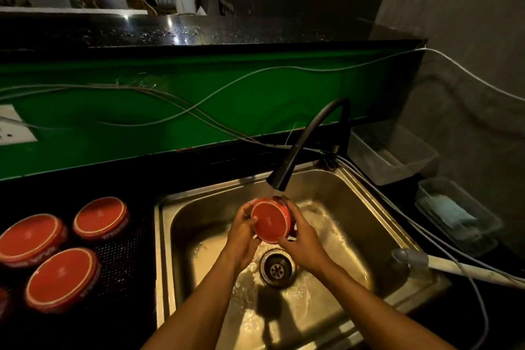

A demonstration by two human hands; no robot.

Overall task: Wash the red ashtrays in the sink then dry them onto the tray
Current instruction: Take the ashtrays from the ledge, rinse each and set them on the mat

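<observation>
Two hands share one red ashtray [270,221] over the sink [366,207], directly under the spout of the black faucet [287,170], water running onto its upper rim. Ashtray tilted on edge, flat round face turned toward the camera, rim edge up toward the stream. Left hand [243,231] curls round the left side, thumb lying over the face; right hand [301,241] cups the right and lower edge, fingertips wrapped behind the top rim. Both grips closed on the piece, neither spread. Drain [277,268] sits just below and between the wrists. Three more red ashtrays [61,278] sit on the dark perforated tray [125,253] left of the sink, with a sliver of a fourth at the frame edge; cannot tell whether they are washed or waiting. Judgement: rinse in progress. The tray lies to the left of the held piece, so the left hand is the nearer carrier; the move out would cross the sink's left rim. A wet glazed surface may slip in a one-handed hold.
</observation>
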